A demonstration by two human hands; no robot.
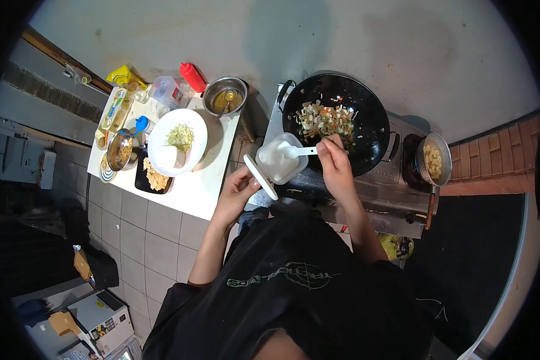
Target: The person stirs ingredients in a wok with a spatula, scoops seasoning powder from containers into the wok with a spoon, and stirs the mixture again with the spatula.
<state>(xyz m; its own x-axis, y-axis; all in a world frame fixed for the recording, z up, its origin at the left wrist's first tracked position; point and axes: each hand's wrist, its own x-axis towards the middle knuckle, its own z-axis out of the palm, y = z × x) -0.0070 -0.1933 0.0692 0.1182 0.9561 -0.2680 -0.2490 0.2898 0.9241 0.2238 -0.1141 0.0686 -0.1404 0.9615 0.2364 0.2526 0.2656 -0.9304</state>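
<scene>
My left hand (237,191) is closed on a white lid (260,177), tilted on its edge beside a translucent plastic container (295,170). White powder lies inside the container. Whether my left fingers also support the container behind the lid, I cannot tell. A white measuring spoon (306,151) is pinched by its handle in my right hand (336,167), its bowl over the powder in the container. Just beyond, a black wok (371,99) on the stove contains chopped vegetables and pale pieces (327,120).
Right of the wok, a pan (443,147) holds pale chunks on another burner. On the white table (192,201) at left stand a white bowl (199,141) of shredded greens, a steel bowl (240,90), a red squeeze bottle (192,77) and a black tray (141,171) of food.
</scene>
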